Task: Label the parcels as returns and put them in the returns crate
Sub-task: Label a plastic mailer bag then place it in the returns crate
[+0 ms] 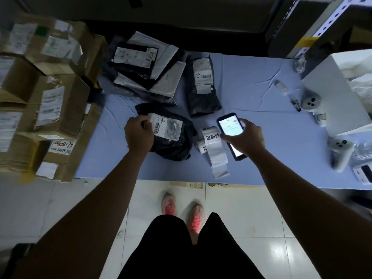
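**Parcel held at its label, phone lit over the tabletop**

Head view: the left hand (138,132) is curled closed on the near black parcel (173,137), its grip pinching the left edge of the white shipping label (166,126) that lies on top of the bag. The parcel rests on the blue tabletop (251,93), near the front edge. The right hand (244,137) has its grip wrapped around a phone (230,125) with a lit screen, held just above the tabletop to the right of the parcel. Between parcel and phone lies a roll of white return stickers (213,146), printed with black characters, a loose strip trailing toward the front edge. A second black parcel (202,87) lies further back, label up, apart from the first. Behind and to the left sits a heap of grey and black mailer bags (147,67). Cardboard boxes (48,87) are stacked at the left end of the tabletop. A white box (332,87) stands at the right end, with two pale handheld scanners (340,152) beside it
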Demonstrator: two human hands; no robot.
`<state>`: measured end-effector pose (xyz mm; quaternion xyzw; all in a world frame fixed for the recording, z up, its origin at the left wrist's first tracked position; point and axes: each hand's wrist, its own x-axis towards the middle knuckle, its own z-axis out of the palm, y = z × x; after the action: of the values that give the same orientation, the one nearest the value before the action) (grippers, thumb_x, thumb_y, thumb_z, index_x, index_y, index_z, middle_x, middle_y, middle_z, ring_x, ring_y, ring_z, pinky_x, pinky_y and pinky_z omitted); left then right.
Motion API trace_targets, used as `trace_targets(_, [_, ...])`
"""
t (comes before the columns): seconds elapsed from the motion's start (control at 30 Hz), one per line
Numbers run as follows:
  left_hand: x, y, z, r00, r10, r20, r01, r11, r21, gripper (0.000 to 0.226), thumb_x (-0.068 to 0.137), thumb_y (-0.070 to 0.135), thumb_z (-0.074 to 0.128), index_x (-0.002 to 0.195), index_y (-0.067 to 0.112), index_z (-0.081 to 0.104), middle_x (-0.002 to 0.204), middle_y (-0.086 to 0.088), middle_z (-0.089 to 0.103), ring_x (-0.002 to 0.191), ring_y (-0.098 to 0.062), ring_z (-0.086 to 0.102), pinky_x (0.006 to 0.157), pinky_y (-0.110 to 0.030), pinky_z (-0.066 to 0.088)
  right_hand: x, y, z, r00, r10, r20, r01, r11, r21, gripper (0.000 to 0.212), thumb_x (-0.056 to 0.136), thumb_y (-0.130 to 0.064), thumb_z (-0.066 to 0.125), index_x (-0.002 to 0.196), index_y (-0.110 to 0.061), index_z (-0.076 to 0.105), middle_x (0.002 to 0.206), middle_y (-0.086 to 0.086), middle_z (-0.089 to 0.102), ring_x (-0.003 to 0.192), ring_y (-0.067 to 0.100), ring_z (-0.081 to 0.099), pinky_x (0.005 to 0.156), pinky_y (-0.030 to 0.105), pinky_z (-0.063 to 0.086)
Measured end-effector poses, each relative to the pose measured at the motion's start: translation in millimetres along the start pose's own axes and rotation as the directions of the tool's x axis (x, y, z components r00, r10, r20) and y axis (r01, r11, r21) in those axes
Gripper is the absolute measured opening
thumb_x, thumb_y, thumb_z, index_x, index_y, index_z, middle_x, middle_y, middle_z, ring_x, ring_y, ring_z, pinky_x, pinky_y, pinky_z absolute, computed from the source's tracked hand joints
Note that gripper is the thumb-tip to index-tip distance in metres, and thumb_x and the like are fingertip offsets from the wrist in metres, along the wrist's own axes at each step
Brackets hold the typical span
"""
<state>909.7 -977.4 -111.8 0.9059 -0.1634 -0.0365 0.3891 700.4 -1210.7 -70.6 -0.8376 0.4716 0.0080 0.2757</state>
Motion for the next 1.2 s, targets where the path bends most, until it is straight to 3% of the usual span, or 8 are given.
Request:
trace_targets(0.2, [-2, -12, 12, 0.990, -0.048, 0.132, 0.035, 0.994, 0.105, 0.026, 0.089, 0.016, 0.071, 0.112, 0.005, 0.070, 0.107, -0.023, 0.058, 0.097, -0.034, 0.060, 0.076, -0.029, 0.044, 20, 35, 15, 0.977, 0.207, -0.040, -0.209, 0.977, -0.037, 0.067, 0.067, -0.048, 0.080, 0.120, -0.013, 0.060, 0.113, 0.008, 0.054, 0.086, 0.018, 0.050, 0.074, 0.031, 0.049])
trace_targets(0.33, [-4, -11, 13, 0.990, -0.067, 0.121, 0.052, 0.991, 0.126, 0.029, 0.089, 0.021, 0.071, 0.115, 0.008, 0.070, 0.110, -0.020, 0.056, 0.099, -0.033, 0.060, 0.080, -0.033, 0.049, 24, 45, 24, 0.968, 0.252, 0.003, -0.251, 0.963, -0.093, 0.066, 0.071, -0.046, 0.080, 0.120, -0.009, 0.058, 0.116, 0.010, 0.050, 0.093, 0.027, 0.059, 0.075, 0.031, 0.045])
trace_targets(0.67, [-11, -8, 13, 0.989, -0.092, 0.118, 0.072, 0.985, 0.159, 0.035, 0.090, 0.022, 0.071, 0.121, 0.007, 0.068, 0.112, -0.022, 0.056, 0.102, -0.035, 0.060, 0.084, -0.036, 0.050, 31, 48, 31, 0.974, 0.226, 0.026, -0.216, 0.955, -0.203, 0.071, 0.076, -0.055, 0.078, 0.125, -0.009, 0.055, 0.123, 0.012, 0.054, 0.115, 0.029, 0.054, 0.086, 0.037, 0.048])
trace_targets(0.87, [-9, -6, 11, 0.988, -0.084, 0.130, 0.047, 0.964, 0.261, 0.032, 0.089, 0.026, 0.069, 0.117, 0.011, 0.069, 0.111, -0.021, 0.058, 0.098, -0.040, 0.060, 0.089, -0.051, 0.051, 29, 47, 28, 0.981, 0.194, -0.019, -0.193, 0.952, -0.238, 0.077, 0.076, -0.067, 0.069, 0.125, -0.009, 0.056, 0.121, 0.015, 0.058, 0.115, 0.033, 0.056, 0.094, 0.040, 0.044])
trace_targets(0.97, [-6, 1, 9, 0.992, -0.052, 0.112, 0.003, 0.914, 0.406, 0.025, 0.091, 0.024, 0.063, 0.109, 0.009, 0.069, 0.107, -0.021, 0.058, 0.098, -0.040, 0.057, 0.085, -0.046, 0.048, 24, 31, 26, 0.991, 0.079, -0.109, -0.087, 0.994, -0.072, 0.061, 0.083, -0.067, 0.061, 0.112, -0.013, 0.067, 0.113, 0.012, 0.066, 0.108, 0.033, 0.061, 0.094, 0.038, 0.045])
trace_targets(1.03, [-5, 8, 10, 0.996, -0.028, 0.087, -0.014, 0.894, 0.448, 0.025, 0.091, 0.022, 0.060, 0.109, 0.007, 0.068, 0.108, -0.021, 0.058, 0.101, -0.040, 0.055, 0.086, -0.046, 0.044, 21, 20, 28, 0.999, -0.021, 0.026, 0.020, 0.999, 0.030, 0.051, 0.086, -0.060, 0.063, 0.103, -0.012, 0.072, 0.104, 0.008, 0.073, 0.103, 0.028, 0.066, 0.089, 0.032, 0.046])
trace_targets(1.13, [-6, 18, 16, 0.996, 0.050, 0.075, -0.077, 0.901, 0.427, 0.025, 0.088, 0.019, 0.062, 0.110, 0.005, 0.067, 0.109, -0.022, 0.058, 0.103, -0.041, 0.054, 0.086, -0.046, 0.042, 10, 12, 31, 0.948, -0.034, 0.315, 0.001, 0.995, 0.103, 0.062, 0.080, -0.053, 0.076, 0.126, -0.013, 0.062, 0.106, 0.004, 0.073, 0.102, 0.019, 0.066, 0.090, 0.027, 0.045])
trace_targets(1.2, [-9, 26, 23, 0.985, 0.140, 0.103, -0.169, 0.905, 0.390, 0.022, 0.086, 0.018, 0.065, 0.103, 0.006, 0.069, 0.104, -0.021, 0.060, 0.098, -0.041, 0.056, 0.083, -0.045, 0.043, 4, 14, 38, 0.945, -0.077, 0.318, 0.030, 0.988, 0.149, 0.067, 0.077, -0.044, 0.082, 0.133, -0.019, 0.056, 0.106, 0.003, 0.072, 0.092, 0.014, 0.065, 0.084, 0.023, 0.045])
